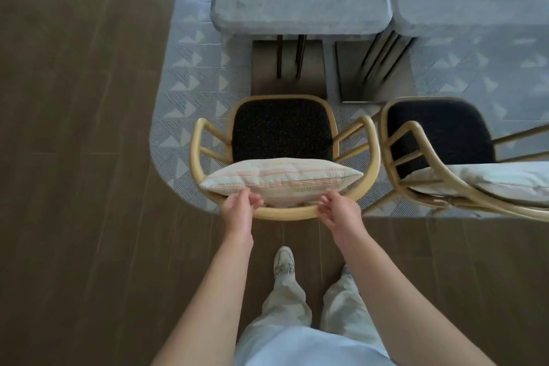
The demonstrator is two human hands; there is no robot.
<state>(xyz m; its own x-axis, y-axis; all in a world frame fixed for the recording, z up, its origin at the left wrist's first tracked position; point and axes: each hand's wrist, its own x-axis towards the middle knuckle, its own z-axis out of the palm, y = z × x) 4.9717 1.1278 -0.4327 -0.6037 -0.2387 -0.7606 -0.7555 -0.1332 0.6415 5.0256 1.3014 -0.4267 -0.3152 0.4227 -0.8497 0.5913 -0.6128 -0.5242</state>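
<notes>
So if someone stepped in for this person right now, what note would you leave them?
Left hand: fingertips on the striped cushion's near edge; grip unclear.
Right hand: at the cushion and the chair's back rail; grip unclear.
Cushion: on the dark seat, against the back rail.
Done: cushion set on the seat.
Left: probably straighten it, then let go.

I count two chairs: one chair [285,213] under my hands, a second chair [439,131] right of my right hand [338,212]. Two pillows: one pillow [279,180] just ahead of my left hand [237,211], another pillow [490,181] further right. Two tables beyond the hands: left table [300,6], right table [475,9]. One rug [184,98].
</notes>
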